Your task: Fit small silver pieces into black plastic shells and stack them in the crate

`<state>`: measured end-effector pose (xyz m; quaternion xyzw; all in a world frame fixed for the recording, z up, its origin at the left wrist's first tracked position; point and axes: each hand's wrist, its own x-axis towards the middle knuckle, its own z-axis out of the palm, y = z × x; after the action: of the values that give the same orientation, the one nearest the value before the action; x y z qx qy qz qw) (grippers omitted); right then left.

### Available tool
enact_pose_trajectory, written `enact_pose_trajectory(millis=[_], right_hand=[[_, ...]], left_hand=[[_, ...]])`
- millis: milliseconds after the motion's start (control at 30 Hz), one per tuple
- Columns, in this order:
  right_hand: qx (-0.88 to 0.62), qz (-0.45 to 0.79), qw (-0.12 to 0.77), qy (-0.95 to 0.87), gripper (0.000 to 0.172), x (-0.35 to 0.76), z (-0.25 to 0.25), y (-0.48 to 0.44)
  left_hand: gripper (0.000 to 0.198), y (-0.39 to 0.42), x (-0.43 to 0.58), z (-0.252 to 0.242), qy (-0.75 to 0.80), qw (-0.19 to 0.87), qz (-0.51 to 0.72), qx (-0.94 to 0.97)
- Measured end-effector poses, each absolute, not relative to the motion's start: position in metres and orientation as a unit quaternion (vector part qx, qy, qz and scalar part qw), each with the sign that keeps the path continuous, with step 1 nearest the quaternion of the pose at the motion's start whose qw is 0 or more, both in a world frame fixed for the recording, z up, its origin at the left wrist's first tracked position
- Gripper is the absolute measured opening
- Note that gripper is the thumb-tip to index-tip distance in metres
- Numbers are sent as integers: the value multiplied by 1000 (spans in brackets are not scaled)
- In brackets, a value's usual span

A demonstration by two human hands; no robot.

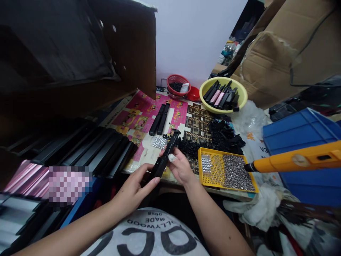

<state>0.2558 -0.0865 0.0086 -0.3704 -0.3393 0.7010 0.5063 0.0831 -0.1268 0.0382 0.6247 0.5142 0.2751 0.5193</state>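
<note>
A long, narrow black housing [163, 160] is held slantwise in front of my body, over the table's near edge. My left hand [137, 186] grips its lower end, with the thumb lying along it. Around its middle are the fingers of my right hand [181, 166]; a white wrapping [172, 157] covers one fingertip. The housing's far end points at the small black parts [189, 147] heaped on the table. Just beyond lie two similar black housings [160, 119] side by side and a patch of small silvery pieces [160, 143].
A yellow tray [201, 180] with small metal screws [237, 170] lies right. An orange electric screwdriver [298, 158] reaches over it. Behind stand a yellow bowl [242, 103] of housings and a red basket [170, 85]. Black housings [98, 149] are stacked left; a blue crate [301, 124] stands right.
</note>
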Motion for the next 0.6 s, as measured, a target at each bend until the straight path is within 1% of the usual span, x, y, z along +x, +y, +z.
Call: enact_pose_trajectory(millis=[100, 167, 233, 333, 400, 467, 533, 600], right_hand=[[-350, 716, 519, -308, 33, 254, 8, -91], [-351, 720, 515, -305, 40, 251, 7, -94], [-371, 712, 517, -295, 44, 247, 7, -96], [-418, 685, 533, -267, 33, 248, 9, -94], [-410, 696, 517, -284, 36, 261, 13, -87], [-388, 701, 500, -330, 45, 285, 20, -75], [-397, 661, 521, -367, 53, 311, 27, -62], [-414, 614, 548, -389, 60, 325, 32, -52]], left_hand=[[25, -125, 81, 41, 514, 512, 266, 635], [29, -122, 80, 42, 520, 521, 264, 624], [35, -120, 78, 43, 513, 584, 254, 575], [39, -119, 75, 44, 478, 740, 216, 421], [43, -119, 70, 45, 457, 791, 203, 352], [51, -120, 64, 47, 468, 768, 206, 386], [53, -120, 57, 52, 489, 687, 206, 496], [48, -121, 55, 59, 484, 587, 206, 615]])
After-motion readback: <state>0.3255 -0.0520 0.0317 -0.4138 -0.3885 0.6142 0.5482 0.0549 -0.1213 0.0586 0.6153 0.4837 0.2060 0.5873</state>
